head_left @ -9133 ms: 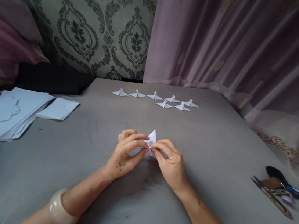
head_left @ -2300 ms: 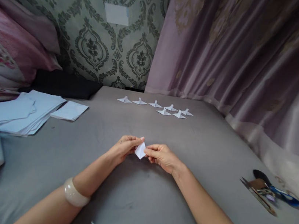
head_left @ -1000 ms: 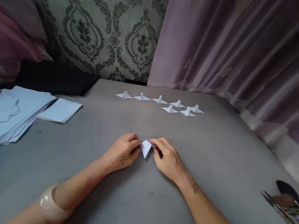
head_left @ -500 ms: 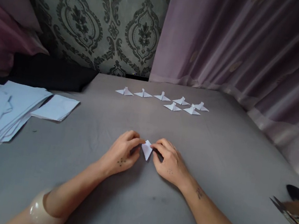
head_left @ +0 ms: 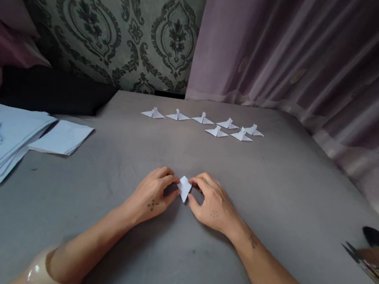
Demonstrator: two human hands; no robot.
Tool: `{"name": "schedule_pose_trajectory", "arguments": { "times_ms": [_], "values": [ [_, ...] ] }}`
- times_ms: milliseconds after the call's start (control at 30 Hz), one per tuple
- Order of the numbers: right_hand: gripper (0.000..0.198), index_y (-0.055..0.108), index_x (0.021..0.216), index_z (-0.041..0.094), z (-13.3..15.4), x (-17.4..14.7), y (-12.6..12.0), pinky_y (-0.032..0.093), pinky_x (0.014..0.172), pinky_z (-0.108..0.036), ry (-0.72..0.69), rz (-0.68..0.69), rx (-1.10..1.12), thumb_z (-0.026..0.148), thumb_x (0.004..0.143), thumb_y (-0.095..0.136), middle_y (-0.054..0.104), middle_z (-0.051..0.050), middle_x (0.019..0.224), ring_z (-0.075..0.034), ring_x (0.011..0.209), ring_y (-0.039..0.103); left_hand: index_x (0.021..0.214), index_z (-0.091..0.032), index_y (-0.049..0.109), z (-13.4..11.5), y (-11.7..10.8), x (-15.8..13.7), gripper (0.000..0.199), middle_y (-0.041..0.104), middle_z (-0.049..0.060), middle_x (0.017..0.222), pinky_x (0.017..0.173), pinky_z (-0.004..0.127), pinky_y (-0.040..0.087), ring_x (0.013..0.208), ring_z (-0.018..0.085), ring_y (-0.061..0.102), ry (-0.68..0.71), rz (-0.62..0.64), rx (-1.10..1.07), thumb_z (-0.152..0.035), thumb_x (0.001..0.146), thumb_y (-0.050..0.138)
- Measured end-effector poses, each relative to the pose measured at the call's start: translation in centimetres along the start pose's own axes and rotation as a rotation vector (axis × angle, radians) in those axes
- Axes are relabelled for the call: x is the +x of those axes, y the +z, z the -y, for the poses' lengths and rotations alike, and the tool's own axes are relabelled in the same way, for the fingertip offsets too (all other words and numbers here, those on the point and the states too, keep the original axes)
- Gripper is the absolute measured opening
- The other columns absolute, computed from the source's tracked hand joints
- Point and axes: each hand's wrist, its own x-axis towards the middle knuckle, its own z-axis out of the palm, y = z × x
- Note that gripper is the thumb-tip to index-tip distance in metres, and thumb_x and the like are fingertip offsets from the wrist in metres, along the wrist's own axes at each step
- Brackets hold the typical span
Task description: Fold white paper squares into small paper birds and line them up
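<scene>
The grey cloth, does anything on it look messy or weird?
A little: the large pile of white paper sheets on the left is askew, edges not lined up. Nothing looks spilled; the small white folded-paper diamond shows no visible tear.

Free cloth (head_left: 188, 151) between paper (head_left: 184, 188) and figures (head_left: 203, 120)

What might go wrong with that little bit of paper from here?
The paper is small, and only fingertips of the left hand and right hand are at its edges, so it might slip or crease crookedly. Farther back, seven folded pieces sit close together; a careless reach might knock one into its neighbour.
</scene>
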Motion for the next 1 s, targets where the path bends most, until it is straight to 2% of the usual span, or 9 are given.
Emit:
{"name": "schedule_pose_trajectory", "arguments": {
  "times_ms": [233, 567, 733, 900, 1000],
  "values": [
    [0.025, 0.059, 0.105, 0.024, -0.16, 0.03, -0.12, 0.045, 0.084, -0.034, 0.011, 0.014, 0.015, 0.023, 0.080, 0.058, 0.059, -0.004, 0.101, -0.018, 0.091, 0.056, 0.100, -0.016, 0.064, -0.21, -0.36, -0.06, 0.026, 0.058, 0.009, 0.097, 0.078, 0.034, 0.047, 0.085, 0.019, 0.055, 0.001, 0.012, -0.028, -0.013, 0.079, 0.049],
    [0.016, 0.061, 0.099, 0.022, -0.12, 0.35, 0.16, 0.045, 0.080, -0.031, 0.014, -0.026, 0.025, 0.023, 0.085, 0.054, 0.061, -0.004, 0.095, -0.016, 0.085, 0.057, 0.096, -0.017, 0.065, -0.12, -0.17, 0.31, 0.018, 0.059, 0.008, 0.092, 0.075, 0.033, 0.047, 0.083, 0.019, 0.056, -0.005, -0.006, -0.003, -0.021, 0.084, 0.052],
    [0.026, 0.054, 0.104, 0.022, -0.22, 0.38, 0.47, 0.045, 0.075, -0.031, 0.039, -0.089, 0.043, 0.019, 0.079, 0.060, 0.061, -0.003, 0.087, -0.017, 0.081, 0.057, 0.092, -0.018, 0.065, 0.21, 0.26, 0.47, 0.015, 0.062, 0.007, 0.090, 0.075, 0.032, 0.048, 0.082, 0.018, 0.058, 0.042, -0.025, 0.060, -0.018, 0.087, 0.050],
    [0.009, 0.059, 0.092, 0.022, -0.29, 0.39, 0.42, 0.044, 0.075, -0.030, 0.008, -0.065, 0.013, 0.020, 0.083, 0.057, 0.061, -0.004, 0.090, -0.016, 0.082, 0.057, 0.094, -0.018, 0.065, 0.35, 0.42, 0.37, 0.016, 0.062, 0.007, 0.092, 0.076, 0.033, 0.047, 0.084, 0.019, 0.058, 0.063, -0.022, 0.112, -0.017, 0.087, 0.050],
    [0.009, 0.062, 0.091, 0.022, -0.37, 0.41, 0.41, 0.044, 0.077, -0.029, 0.009, -0.056, 0.008, 0.021, 0.086, 0.054, 0.061, -0.003, 0.091, -0.016, 0.082, 0.057, 0.091, -0.018, 0.066, 0.25, 0.29, 0.41, 0.014, 0.062, 0.007, 0.091, 0.072, 0.030, 0.047, 0.081, 0.018, 0.058, 0.007, -0.030, 0.061, -0.019, 0.086, 0.053]
  ]
}}
